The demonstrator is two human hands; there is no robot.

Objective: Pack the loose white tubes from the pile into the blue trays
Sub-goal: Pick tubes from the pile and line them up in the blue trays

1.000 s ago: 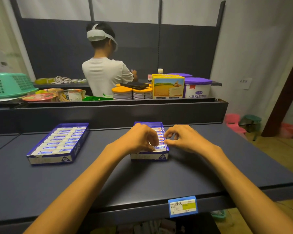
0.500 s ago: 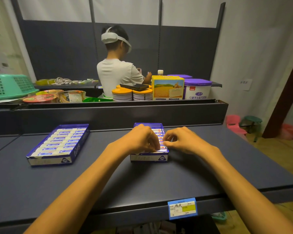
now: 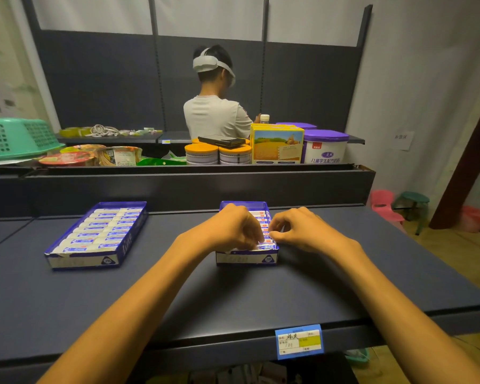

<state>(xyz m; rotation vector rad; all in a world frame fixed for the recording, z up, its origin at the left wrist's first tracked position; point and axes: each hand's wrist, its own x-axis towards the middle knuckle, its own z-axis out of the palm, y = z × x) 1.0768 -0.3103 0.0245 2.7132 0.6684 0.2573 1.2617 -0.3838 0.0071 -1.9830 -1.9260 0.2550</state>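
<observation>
Basket (image 3: 14, 137), green and perforated, at far left on the raised back ledge, beside food tubs and a jar, well apart from the work. Left tray (image 3: 94, 236), blue card, on the dark shelf (image 3: 178, 295): filled with white tubes lying in two neat rows, seemingly complete and set aside. Left hand (image 3: 233, 228), knuckles up over the right tray (image 3: 245, 257), fingers curled down into its near end; they appear to pinch or steady the front tube (image 3: 268, 247), though the fingertips are hidden and the exact hold cannot be told. Right tray: a stack of tubes (image 3: 262, 217) shows between the two hands, running toward the far wall. Right hand (image 3: 302, 231), touching the tray's right edge, thumb and forefinger brought together in a pinch at the tube ends, probably squaring them so the row sits flush. No loose pile is visible on the shelf; packing looks nearly finished. Tins, a yellow box and a purple-lidded tub stand on the ledge behind. Price label (image 3: 299, 340) on the shelf's front lip. A person in a white shirt stands beyond, back turned.
</observation>
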